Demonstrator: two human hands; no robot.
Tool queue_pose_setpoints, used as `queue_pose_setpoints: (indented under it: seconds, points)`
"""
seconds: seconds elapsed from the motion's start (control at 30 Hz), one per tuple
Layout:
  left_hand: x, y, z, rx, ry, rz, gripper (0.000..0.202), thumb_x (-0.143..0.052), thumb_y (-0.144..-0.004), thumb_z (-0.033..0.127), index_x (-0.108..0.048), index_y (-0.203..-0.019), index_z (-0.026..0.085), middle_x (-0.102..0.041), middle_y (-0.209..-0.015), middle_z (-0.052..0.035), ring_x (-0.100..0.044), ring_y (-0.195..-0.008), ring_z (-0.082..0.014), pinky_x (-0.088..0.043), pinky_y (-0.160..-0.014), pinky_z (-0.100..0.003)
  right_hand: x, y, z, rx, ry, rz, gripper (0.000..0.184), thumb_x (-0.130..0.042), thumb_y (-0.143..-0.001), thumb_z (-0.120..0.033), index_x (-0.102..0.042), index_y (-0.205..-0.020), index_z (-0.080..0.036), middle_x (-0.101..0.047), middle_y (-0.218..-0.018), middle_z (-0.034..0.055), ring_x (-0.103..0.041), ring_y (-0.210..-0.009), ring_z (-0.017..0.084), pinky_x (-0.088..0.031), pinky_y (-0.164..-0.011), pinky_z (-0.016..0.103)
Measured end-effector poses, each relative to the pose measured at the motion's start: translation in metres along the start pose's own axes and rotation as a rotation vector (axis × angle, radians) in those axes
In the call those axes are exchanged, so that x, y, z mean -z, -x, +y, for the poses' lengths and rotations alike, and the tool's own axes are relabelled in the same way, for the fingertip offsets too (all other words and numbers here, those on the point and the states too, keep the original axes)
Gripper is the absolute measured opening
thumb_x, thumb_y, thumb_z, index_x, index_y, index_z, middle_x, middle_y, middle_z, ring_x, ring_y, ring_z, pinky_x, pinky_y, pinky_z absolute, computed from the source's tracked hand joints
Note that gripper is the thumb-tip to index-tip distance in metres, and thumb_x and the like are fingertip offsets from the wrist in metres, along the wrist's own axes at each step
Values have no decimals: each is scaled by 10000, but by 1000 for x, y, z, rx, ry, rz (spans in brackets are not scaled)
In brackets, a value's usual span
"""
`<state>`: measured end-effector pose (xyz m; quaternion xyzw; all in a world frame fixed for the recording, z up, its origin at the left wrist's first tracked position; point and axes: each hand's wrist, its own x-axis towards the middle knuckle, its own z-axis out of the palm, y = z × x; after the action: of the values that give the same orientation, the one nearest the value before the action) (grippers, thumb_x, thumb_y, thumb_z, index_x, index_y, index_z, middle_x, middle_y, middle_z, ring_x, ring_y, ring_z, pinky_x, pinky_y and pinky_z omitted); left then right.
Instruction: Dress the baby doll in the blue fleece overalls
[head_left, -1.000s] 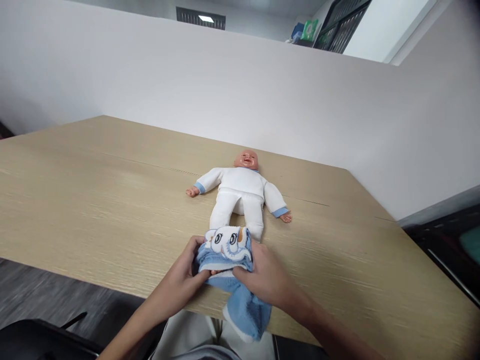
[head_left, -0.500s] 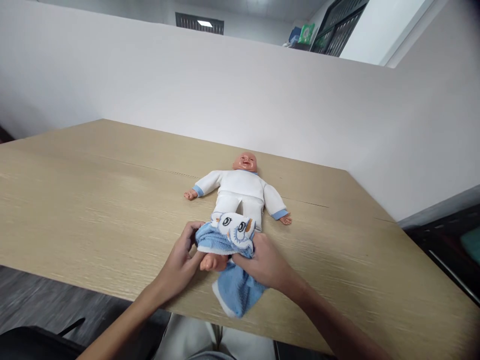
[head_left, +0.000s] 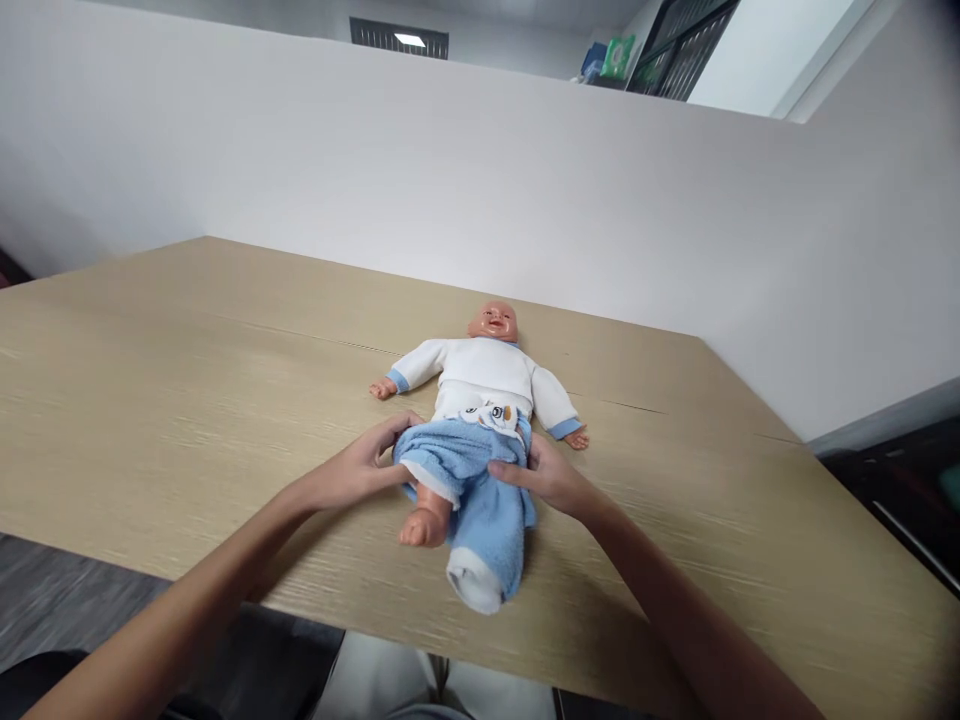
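Note:
A baby doll [head_left: 486, 372] in a white long-sleeved top with blue cuffs lies on its back, head away from me. Blue fleecy pants [head_left: 491, 520] with white hems and an embroidered animal face cover its legs up to the hips. One bare doll foot [head_left: 424, 522] sticks out of the leg opening on the left; the other leg's hem shows no foot. My left hand [head_left: 381, 462] grips the pants at their left side, thumb in front. On the right side, my right hand [head_left: 541, 474] holds the fabric, its thumb on top and other fingers partly hidden.
The doll lies on a wooden table [head_left: 225, 400] with thin seams, its front edge close to my lap. A white partition wall [head_left: 450, 170] rises behind it. Past the wall are a green package [head_left: 619, 57] and dark-framed windows.
The pants have moved up the doll's legs toward its waist, and more of the left foot and ankle shows. The empty pant leg has straightened. Both hands have shifted slightly outward and up.

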<state>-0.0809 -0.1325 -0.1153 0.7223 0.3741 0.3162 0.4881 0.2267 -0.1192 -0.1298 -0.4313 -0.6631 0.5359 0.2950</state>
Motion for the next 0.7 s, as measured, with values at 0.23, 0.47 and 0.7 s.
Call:
queue_pose_setpoints:
  seconds: [0.23, 0.47, 0.7]
  points:
    - [13, -8, 11, -8, -39, -181, 382, -750, -938, 486, -679, -1187, 206, -692, -1177, -62, -640, -1144, -277, -510, -1015, -367, 14, 14, 14, -4, -41, -69, 562, -817, -900, -579, -692, -1301, -205, -761, -1268, 60, -705, -1175, 288, -575, -1031, 395]
    - [17, -31, 17, -19, -191, -64, 283, -627, -1029, 491, -689, -1138, 237, -680, -1136, -45, -613, -1108, -243, -477, -1039, -364, 15, 20, 30, 7, -163, -27, 404, -787, -945, -550, -722, -1112, -188, -752, -1039, 18, -707, -969, 221, -574, -914, 329]
    - [12, -80, 53, -193, -451, -253, 413, -741, -955, 514, -707, -1286, 270, -692, -1303, -57, -576, -1220, -285, -423, -1083, -368, 5, 19, 28, 45, -316, 67, 495, -800, -918, -600, -661, -1214, -229, -751, -1153, 37, -708, -1093, 238, -570, -963, 329]
